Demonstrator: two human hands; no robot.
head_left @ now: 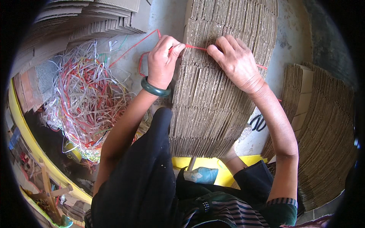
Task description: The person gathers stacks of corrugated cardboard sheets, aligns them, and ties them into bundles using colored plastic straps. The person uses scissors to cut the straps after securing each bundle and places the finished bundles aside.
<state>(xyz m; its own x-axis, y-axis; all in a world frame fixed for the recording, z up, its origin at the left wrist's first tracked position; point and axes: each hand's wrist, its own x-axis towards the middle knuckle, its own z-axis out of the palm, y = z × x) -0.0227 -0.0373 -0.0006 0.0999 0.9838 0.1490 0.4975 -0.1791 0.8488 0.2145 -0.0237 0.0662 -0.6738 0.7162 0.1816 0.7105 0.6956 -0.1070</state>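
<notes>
A long bundle of flat cardboard pieces (205,95), standing on edge in packed rows, stretches away in front of me. A thin red plastic strap (195,47) crosses its far part and shows again past my right hand at the bundle's right side. Just off the left edge, my left hand (162,60) pinches the strap between thumb and fingers; the strap's loose length trails away to the left. My right hand (236,62) rests on top of the bundle, its fingers curled down at the strap, with the fingertips partly hidden. A dark green bangle (155,87) circles my left wrist.
To the left lies a tangled heap of white, red and clear plastic straps (91,95). Stacked cardboard (102,17) stands at the far left, and another long row of cardboard (327,129) on the right. My raised left knee (161,117) is close to the bundle's left side.
</notes>
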